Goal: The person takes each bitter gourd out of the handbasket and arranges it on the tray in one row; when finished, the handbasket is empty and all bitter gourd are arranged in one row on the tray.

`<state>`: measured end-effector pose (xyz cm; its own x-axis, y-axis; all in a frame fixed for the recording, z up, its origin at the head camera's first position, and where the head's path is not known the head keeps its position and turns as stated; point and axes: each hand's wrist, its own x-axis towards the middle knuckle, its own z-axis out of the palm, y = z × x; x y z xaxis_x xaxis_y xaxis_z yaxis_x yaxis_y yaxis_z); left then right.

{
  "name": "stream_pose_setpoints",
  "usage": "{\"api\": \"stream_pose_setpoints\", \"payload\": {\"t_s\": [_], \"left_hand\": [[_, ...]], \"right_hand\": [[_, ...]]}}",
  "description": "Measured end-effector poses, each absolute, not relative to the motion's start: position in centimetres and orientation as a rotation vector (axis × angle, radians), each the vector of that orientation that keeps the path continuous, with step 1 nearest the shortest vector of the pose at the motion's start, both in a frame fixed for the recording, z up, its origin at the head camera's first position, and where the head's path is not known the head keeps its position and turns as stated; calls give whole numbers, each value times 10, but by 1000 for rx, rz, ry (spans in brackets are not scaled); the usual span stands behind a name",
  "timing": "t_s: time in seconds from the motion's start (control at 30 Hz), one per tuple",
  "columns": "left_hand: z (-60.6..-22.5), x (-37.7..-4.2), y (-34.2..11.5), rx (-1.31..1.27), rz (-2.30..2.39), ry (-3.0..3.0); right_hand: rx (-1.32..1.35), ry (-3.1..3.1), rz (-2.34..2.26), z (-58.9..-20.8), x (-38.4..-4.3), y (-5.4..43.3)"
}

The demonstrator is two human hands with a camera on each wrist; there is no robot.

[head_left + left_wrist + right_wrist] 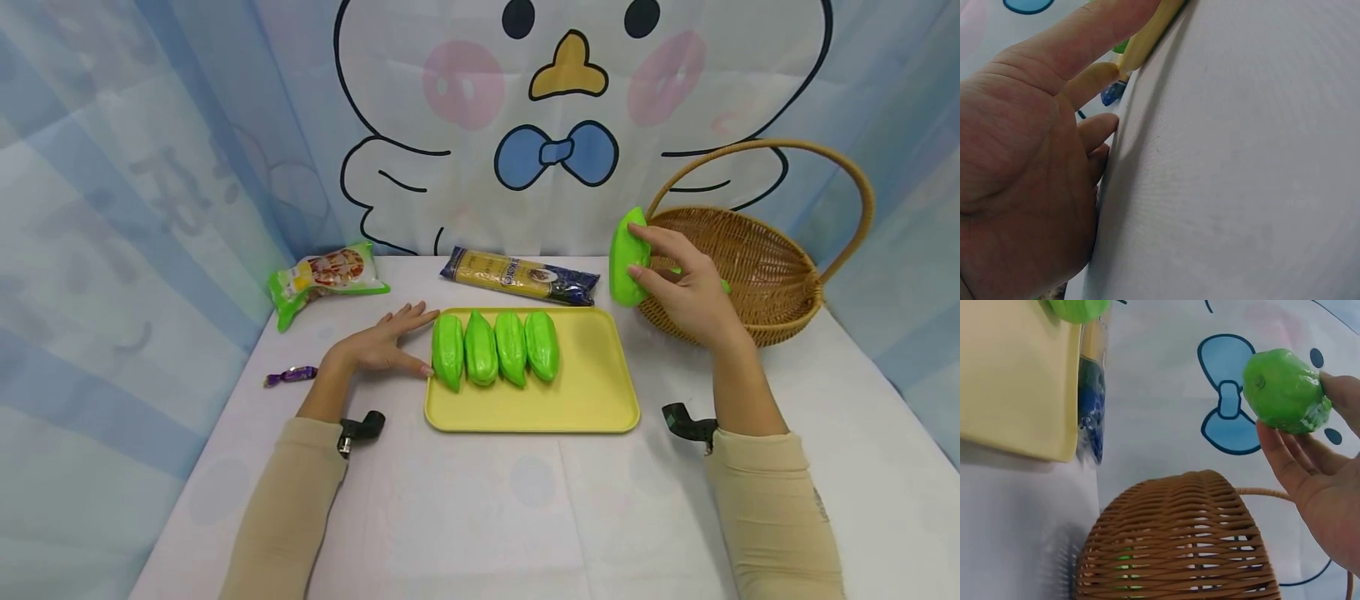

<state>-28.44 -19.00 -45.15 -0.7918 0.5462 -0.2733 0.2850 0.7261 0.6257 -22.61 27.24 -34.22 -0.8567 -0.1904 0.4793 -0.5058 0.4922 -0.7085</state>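
Above the basket's left side, my right hand (690, 287) pinches a long green fruit-like piece (627, 258) between thumb and fingers. In the right wrist view its shiny, rounded end (1285, 390) faces the camera. Several similar green pieces (481, 348) lie side by side on the left half of a yellow tray (592, 400). My left hand (378, 343) is spread at the tray's left edge, its thumb and index fingertip touching or very near the rim. The wicker basket (765, 250) has an arched handle; some green shows inside, partly hidden by my right hand.
A blue and yellow packet (519, 275) lies behind the tray. To the left are a green and white food packet (327, 279) and a small purple wrapped candy (291, 377). A printed curtain (555, 225) hangs at the table's back edge.
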Motion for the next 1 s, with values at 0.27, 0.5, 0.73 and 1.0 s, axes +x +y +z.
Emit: {"api": "stream_pose_setpoints", "payload": {"t_s": [0.27, 0.5, 0.73, 1.0], "left_hand": [[-452, -285, -191, 630, 798, 2496], [-452, -285, -191, 635, 793, 2497], [-451, -284, -190, 645, 792, 2495], [-452, -284, -189, 644, 788, 2497]], "right_hand": [[652, -2509, 1306, -350, -225, 267], [662, -2658, 1241, -355, -227, 263], [673, -2776, 1294, -366, -230, 257], [665, -2957, 1326, -376, -232, 251]]}}
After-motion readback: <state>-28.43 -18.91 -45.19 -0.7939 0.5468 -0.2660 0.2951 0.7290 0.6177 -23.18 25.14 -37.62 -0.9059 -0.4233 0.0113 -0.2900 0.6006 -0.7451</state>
